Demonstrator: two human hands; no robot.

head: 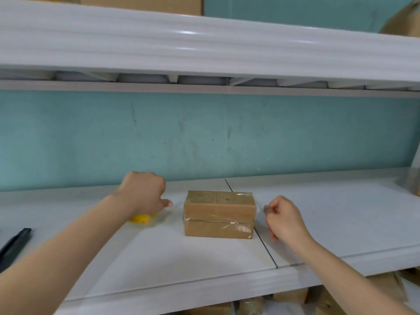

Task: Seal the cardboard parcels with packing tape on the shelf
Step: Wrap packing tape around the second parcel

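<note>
A small cardboard parcel [219, 214], wrapped in shiny clear tape, stands on the white shelf [181, 264] near its middle. Just left of it, my left hand [143, 194] grips a roll of clear packing tape [142, 218] from above. Only the roll's yellow core shows under my palm, down on the shelf. A faint clear film seems to run from the roll toward the parcel's left end. My right hand [284, 218] hovers close to the parcel's right end without touching it. Its fingers are curled, thumb against forefinger, and I see nothing plainly held.
A dark flat object [13, 246] lies at the shelf's left edge. An upper white shelf [204, 48] hangs overhead with cardboard boxes on it. A teal wall [204, 137] closes the back. More brown parcels [291, 296] sit below. A seam [266, 244] splits the shelf boards.
</note>
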